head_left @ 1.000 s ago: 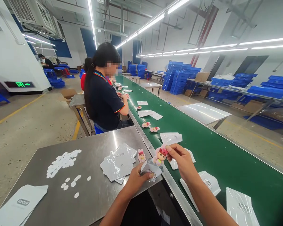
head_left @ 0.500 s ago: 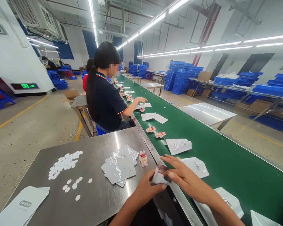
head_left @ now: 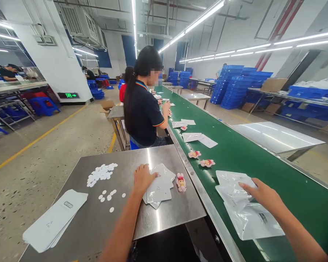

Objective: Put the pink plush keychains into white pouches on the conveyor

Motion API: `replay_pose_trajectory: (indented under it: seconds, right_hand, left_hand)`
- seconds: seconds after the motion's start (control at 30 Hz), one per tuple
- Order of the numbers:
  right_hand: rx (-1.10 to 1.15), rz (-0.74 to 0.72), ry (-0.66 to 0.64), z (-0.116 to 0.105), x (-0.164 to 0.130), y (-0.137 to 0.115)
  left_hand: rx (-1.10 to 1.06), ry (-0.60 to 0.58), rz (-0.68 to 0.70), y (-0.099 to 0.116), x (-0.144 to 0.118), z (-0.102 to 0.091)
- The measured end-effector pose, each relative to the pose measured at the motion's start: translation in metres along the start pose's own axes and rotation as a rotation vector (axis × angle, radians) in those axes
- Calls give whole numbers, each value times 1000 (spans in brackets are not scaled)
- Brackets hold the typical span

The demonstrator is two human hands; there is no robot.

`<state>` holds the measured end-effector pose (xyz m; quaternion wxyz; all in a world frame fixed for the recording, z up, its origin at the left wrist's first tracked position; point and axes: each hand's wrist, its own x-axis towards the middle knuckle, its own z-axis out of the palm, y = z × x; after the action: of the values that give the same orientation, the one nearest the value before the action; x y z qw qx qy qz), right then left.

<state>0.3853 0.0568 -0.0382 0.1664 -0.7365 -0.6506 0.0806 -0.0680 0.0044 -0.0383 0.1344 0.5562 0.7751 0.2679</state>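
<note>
My left hand (head_left: 144, 179) is at the left edge of a fanned pile of glossy white pouches (head_left: 160, 191) on the steel table, fingers curled and thumb over the top pouch. To the right of that pile lies a small pink rabbit-eared figure (head_left: 181, 182). Over the green belt, my right hand (head_left: 265, 194) grips a white pouch (head_left: 233, 182), thumb on top and other fingers mostly hidden. Another pouch with a dark printed label (head_left: 262, 218) lies beneath it, overlapping.
Loose white round discs (head_left: 101, 174) and a stack of long white pouches (head_left: 57, 218) lie on the left of the steel table (head_left: 120, 225). Along the green belt (head_left: 240, 149) are pink figures (head_left: 207, 162) and more pouches (head_left: 209, 141). A co-worker (head_left: 144, 105) sits ahead.
My hands have parted from the small crumpled pouch between them. The left moved to the pouch pile, the right onto the belt pouches, now bunched together. The view turned left.
</note>
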Motion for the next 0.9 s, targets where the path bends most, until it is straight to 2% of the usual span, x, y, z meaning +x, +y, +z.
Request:
replay_pose_trajectory:
  seconds: [0.07,0.1,0.17,0.27,0.33,0.4,0.5,0.57,0.63,0.7,0.77,0.83,0.9]
  right_hand:
    - [-54,81,-41,-3,5,10]
    - [-82,88,-15,-5,4,8]
    - [-113,18,98,-8,-3,-13]
    - [12,-214,189,-3,-19,-72]
    - [166,-449,158,5,-28,-118]
    - [297,-632,70,12,-37,-162]
    - [455,-769,-71,19,-48,-209]
    - [533,-785,-163,21,-54,-225]
    - [612,-727,-180,23,-59,-228]
    - [687,-635,-146,27,-60,-219]
    - [703,-569,-181,29,-53,-201]
    - [567,-408,-253,27,-39,-173]
    - [349,-136,-267,21,-18,-141]
  left_hand:
    - [40,6,-11,-18,12,7]
    - [48,4,-1,-23,15,11]
    - [52,13,38,-27,18,17]
    - [48,67,122,-23,17,18]
    - [47,115,181,-15,12,12]
    - [-15,154,280,-3,4,3]
    - [-261,61,479,21,-12,-7]
    - [-507,-50,468,35,-22,-10]
    - [-837,-193,313,45,-30,-6]
    - [-1160,-442,111,51,-38,6]
    - [-1313,-697,-69,57,-45,23]
    - [-1337,-795,-210,63,-53,43]
    - [-1348,-781,-270,69,-60,60]
